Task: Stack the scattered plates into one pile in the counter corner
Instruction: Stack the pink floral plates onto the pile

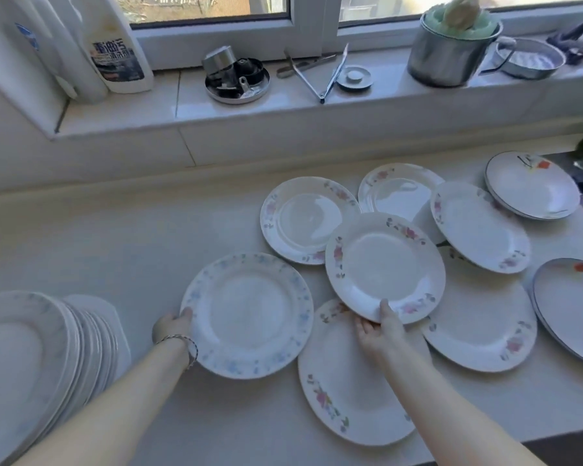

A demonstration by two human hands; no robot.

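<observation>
Porcelain pile (31,358) lower left part-built | we grip blue-flowered plate (248,314) in left hand (172,326), pink-flowered plate (384,267) in right hand (379,331) | about seven remain on worktop (115,237)

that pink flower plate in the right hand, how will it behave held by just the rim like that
The pink-flowered plate looks rigid and probably breakable. Its glossy glaze may be slippery. Held by the right hand at one rim only, it sits tilted, so it could pivot or slip from that grip.

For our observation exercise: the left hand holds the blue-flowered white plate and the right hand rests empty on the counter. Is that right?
Not quite. The head view shows the right hand gripping a pink-flowered white plate. The left hand does hold the blue-flowered white plate.
</observation>
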